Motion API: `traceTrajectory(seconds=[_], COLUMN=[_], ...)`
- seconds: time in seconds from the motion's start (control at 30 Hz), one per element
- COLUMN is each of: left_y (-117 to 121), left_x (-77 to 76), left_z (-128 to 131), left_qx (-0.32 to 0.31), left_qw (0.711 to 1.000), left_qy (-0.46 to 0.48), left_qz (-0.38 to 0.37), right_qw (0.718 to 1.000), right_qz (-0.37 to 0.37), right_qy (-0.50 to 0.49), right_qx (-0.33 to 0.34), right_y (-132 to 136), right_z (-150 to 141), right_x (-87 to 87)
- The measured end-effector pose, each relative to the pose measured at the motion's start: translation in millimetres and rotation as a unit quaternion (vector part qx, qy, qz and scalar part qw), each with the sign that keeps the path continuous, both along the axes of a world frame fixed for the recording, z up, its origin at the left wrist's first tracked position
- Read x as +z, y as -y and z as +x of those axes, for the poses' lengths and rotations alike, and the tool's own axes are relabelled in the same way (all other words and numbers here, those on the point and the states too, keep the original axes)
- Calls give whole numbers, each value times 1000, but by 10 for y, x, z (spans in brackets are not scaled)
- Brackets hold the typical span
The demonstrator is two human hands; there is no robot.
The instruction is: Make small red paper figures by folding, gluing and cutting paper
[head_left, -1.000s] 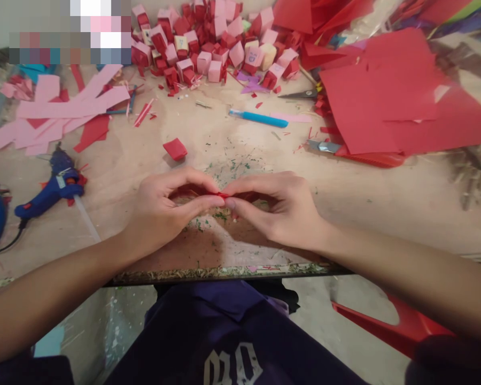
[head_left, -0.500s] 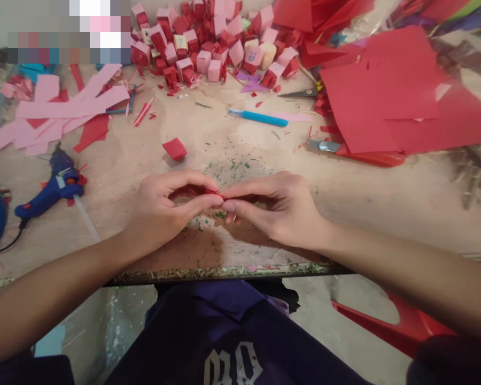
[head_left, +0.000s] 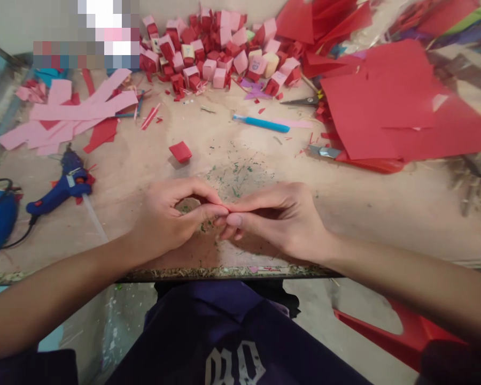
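My left hand point(head_left: 180, 216) and my right hand point(head_left: 278, 219) meet over the front of the wooden table, fingertips touching. Thumbs and forefingers of both are pinched on a small piece of red paper, now almost wholly covered by the fingers. Just beyond my left hand lies a small folded red paper box point(head_left: 180, 152). Tiny green scraps point(head_left: 236, 171) are scattered on the wood around the fingertips.
A blue glue gun point(head_left: 62, 187) with a glue stick lies left, near pink paper strips point(head_left: 72, 112). Many small red and pink paper boxes point(head_left: 218, 77) are heaped at the back. A blue pen point(head_left: 264, 124), a utility knife point(head_left: 324, 152), scissors point(head_left: 300, 101) and red sheets point(head_left: 385, 101) lie beyond and to the right.
The red paper showed between the fingertips before and is now nearly hidden. Both hands have drawn slightly toward the table's front edge. The view has shifted a little.
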State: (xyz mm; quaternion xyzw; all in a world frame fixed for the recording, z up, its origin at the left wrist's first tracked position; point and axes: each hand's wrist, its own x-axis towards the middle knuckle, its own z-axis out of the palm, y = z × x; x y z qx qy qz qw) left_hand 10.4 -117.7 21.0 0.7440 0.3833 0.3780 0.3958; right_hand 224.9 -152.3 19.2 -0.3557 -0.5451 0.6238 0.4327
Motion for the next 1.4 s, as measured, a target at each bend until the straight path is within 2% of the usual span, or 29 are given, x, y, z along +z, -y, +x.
traceTrajectory(seconds=[0.17, 0.23, 0.33, 0.4, 0.53, 0.63, 0.87, 0.97, 1.17, 1.4], left_y=[2, -18, -52, -71, -95, -98, -97, -104, -142, -143], left_x=[-26, -36, -53, -68, -85, -72, -3, 8, -43, -78], left_z=[15, 19, 20, 19, 17, 17, 33, 25, -15, -19], left_qx=[-8, 3, 10, -8, -36, -34, -4, 0, -24, -52], left_qw=[1000, 998, 993, 989, 984, 986, 999, 999, 998, 994], left_qy=[13, 16, 14, 14, 18, 13, -6, -8, -28, -37], left_qz=[23, 59, 115, 145, 176, 161, 54, 34, 56, 91], right_qw=[999, 998, 992, 988, 987, 990, 992, 992, 992, 990], right_qz=[-33, -60, -102, -123, -134, -128, -112, -114, -115, -103], right_qy=[-21, -28, -69, -92, -80, -60, -26, -6, 4, -35], right_qx=[9, 15, 27, 29, 23, 3, -52, -52, -55, -89], right_y=[-32, -68, -121, -145, -171, -185, -231, -240, -256, -261], right_z=[-4, -12, -29, -32, 6, 43, 72, 82, 83, 53], right_x=[48, 48, -2, -52, -107, -106, -112, -107, -81, -104])
